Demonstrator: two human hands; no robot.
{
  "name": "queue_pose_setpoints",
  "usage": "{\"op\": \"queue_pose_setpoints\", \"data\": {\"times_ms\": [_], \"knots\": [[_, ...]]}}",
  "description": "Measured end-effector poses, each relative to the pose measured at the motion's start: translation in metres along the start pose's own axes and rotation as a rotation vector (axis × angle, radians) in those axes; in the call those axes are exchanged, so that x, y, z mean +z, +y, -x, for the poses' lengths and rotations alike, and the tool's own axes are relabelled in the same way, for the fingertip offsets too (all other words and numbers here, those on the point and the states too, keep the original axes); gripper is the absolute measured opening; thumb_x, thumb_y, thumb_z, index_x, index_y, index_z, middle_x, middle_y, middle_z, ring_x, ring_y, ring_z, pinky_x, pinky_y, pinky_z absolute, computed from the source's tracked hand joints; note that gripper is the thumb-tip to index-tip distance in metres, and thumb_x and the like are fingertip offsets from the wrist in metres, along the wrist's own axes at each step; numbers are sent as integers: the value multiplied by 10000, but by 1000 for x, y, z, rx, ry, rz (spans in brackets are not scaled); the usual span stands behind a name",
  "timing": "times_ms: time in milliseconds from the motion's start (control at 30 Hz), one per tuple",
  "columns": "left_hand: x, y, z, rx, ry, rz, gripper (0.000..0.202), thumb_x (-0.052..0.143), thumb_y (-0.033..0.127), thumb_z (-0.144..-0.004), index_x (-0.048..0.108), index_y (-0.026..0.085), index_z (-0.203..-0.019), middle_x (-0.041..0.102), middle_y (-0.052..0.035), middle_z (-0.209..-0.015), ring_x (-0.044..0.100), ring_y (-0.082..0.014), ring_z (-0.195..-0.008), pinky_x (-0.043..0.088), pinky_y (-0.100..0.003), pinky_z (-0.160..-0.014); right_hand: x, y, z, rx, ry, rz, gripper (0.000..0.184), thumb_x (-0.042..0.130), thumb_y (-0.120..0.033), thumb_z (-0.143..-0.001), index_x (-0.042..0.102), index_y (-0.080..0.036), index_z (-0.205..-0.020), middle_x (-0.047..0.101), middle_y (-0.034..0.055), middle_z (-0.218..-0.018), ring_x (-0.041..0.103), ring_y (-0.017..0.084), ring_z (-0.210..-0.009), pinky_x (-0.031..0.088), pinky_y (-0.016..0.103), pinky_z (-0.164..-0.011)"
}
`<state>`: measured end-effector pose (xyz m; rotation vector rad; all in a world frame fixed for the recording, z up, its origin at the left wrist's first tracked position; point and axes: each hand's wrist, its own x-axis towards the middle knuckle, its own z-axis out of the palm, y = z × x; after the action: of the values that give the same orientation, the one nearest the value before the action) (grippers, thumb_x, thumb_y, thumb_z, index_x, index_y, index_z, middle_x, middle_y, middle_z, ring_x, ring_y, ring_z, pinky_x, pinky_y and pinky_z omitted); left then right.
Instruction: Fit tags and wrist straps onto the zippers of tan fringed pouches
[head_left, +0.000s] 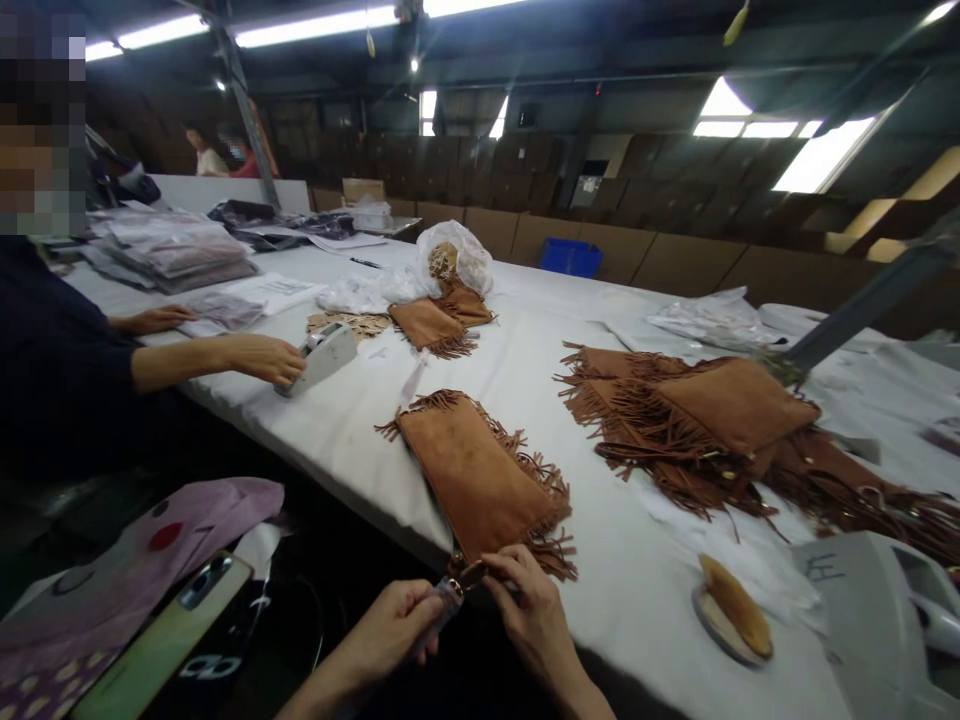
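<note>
A brown suede fringed pouch [480,480] lies on the white table, its near corner towards my hands. My left hand [397,625] is closed around a greyish, slightly shiny narrow item [442,608] whose kind I cannot make out. Gold-coloured metal hardware [454,585] shows just past my left fingers. Thumb and fingers of my right hand [529,600] pinch a short brown strap [472,574] beside that hardware, close to the pouch's corner. Both hands are at the table's near edge.
To the right are piled fringed pouches [735,405], a brush-like pad [733,610] and a grey tape dispenser [877,610]. On the left, a co-worker's hand [262,358] touches a grey-white device [326,355]. Further back lie more pouches [431,325]. A phone [165,640] rests at lower left.
</note>
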<state>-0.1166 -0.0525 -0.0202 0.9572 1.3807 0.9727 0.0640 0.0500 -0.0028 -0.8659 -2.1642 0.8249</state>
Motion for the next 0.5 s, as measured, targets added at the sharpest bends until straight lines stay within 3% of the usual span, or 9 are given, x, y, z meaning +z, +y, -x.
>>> {"op": "queue_pose_setpoints", "data": {"times_ms": [200, 367, 433, 500], "knots": [[23, 19, -15, 70, 1, -45, 308, 480, 411, -859, 573, 152, -720, 587, 3, -595, 515, -106, -494, 360, -216, -488, 2, 4, 0, -20, 53, 13, 221, 496, -166, -855, 697, -222, -929, 687, 54, -881, 660, 190, -827, 528, 296, -718], [46, 30, -24, 129, 170, 15, 347, 501, 404, -821, 567, 150, -594, 510, 18, -535, 478, -114, -498, 360, -241, -507, -5, 3, 4, -49, 27, -2, 262, 487, -241, -846, 725, -252, -955, 738, 43, -906, 692, 202, -834, 561, 309, -751], [53, 35, -29, 119, 246, 46, 370, 511, 428, -811, 597, 143, -591, 492, 20, -526, 440, -107, -497, 335, -243, -498, -9, 3, 13, 78, 102, -44, 263, 545, -346, -825, 721, -236, -986, 744, 53, -957, 699, 222, -882, 568, 306, -798], [57, 37, -35, 107, 305, 134, 389, 545, 459, -781, 628, 137, -581, 469, 20, -506, 388, -100, -483, 303, -251, -482, -8, 4, 22, 324, 180, -37, 344, 625, -450, -767, 710, -242, -1027, 743, 48, -997, 697, 242, -919, 582, 277, -763]]}}
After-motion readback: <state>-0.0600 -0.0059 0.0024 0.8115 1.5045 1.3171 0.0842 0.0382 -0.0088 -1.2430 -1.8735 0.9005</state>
